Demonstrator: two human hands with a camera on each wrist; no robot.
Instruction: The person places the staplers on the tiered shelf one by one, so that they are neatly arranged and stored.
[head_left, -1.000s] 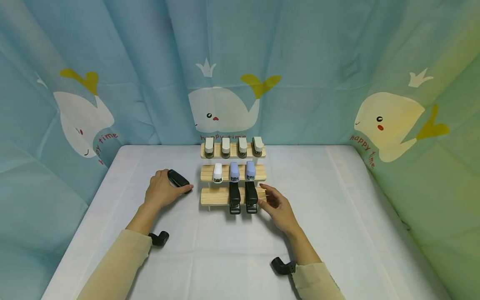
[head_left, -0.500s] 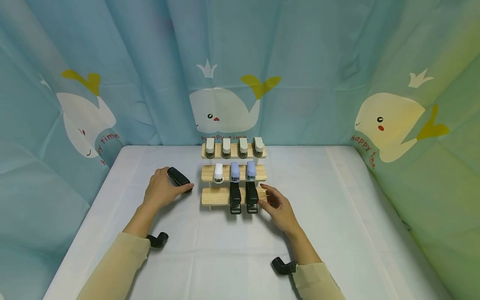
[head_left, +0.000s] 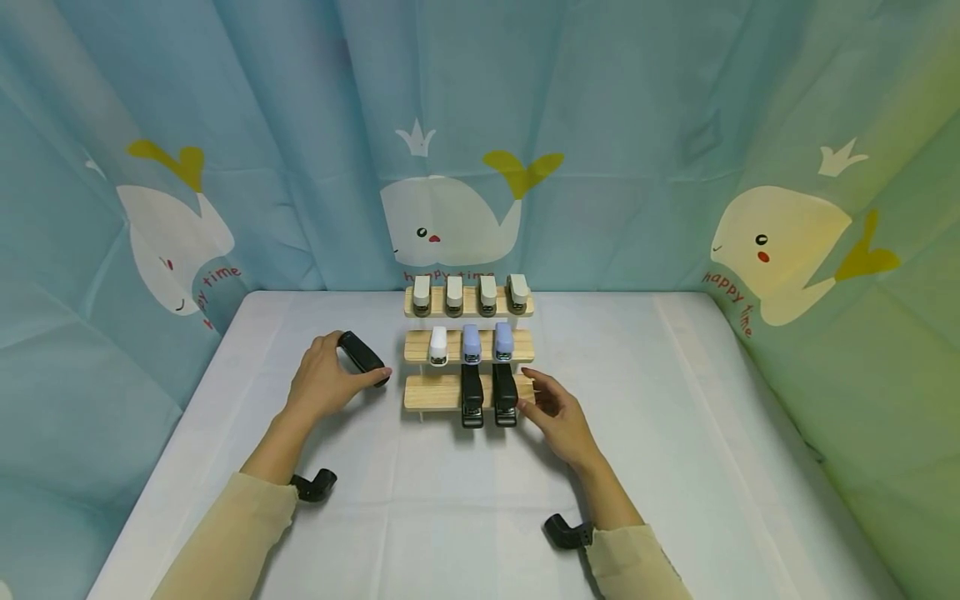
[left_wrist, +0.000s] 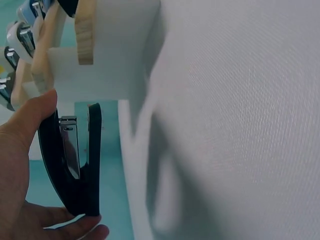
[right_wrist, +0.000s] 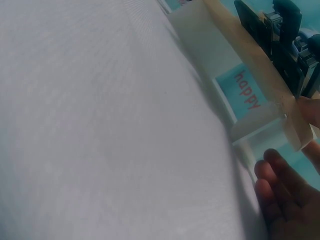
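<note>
My left hand (head_left: 318, 383) holds a black stapler (head_left: 363, 358) to the left of a three-tier wooden rack (head_left: 431, 392). In the left wrist view the stapler (left_wrist: 90, 192) hangs above the white cloth, gripped between thumb and fingers at its two ends, its jaws apart. My right hand (head_left: 562, 429) is at the right end of the lowest board, beside a black stapler (head_left: 505, 396). The right wrist view shows its thumb (right_wrist: 311, 109) on that board's end and a finger on the other side; the remaining fingers curl loosely.
Another black stapler (head_left: 472, 396) stands on the lowest board. The middle board carries a white mini stapler (head_left: 438, 343) and two lilac ones (head_left: 471, 342). Several grey-green mini staplers (head_left: 454, 293) line the top. A whale-print curtain (head_left: 637, 233) surrounds the white table (head_left: 637, 375).
My left wrist has shifted slightly toward the near side, while the stapler in that hand stays almost in place. My right hand has kept its position at the rack.
</note>
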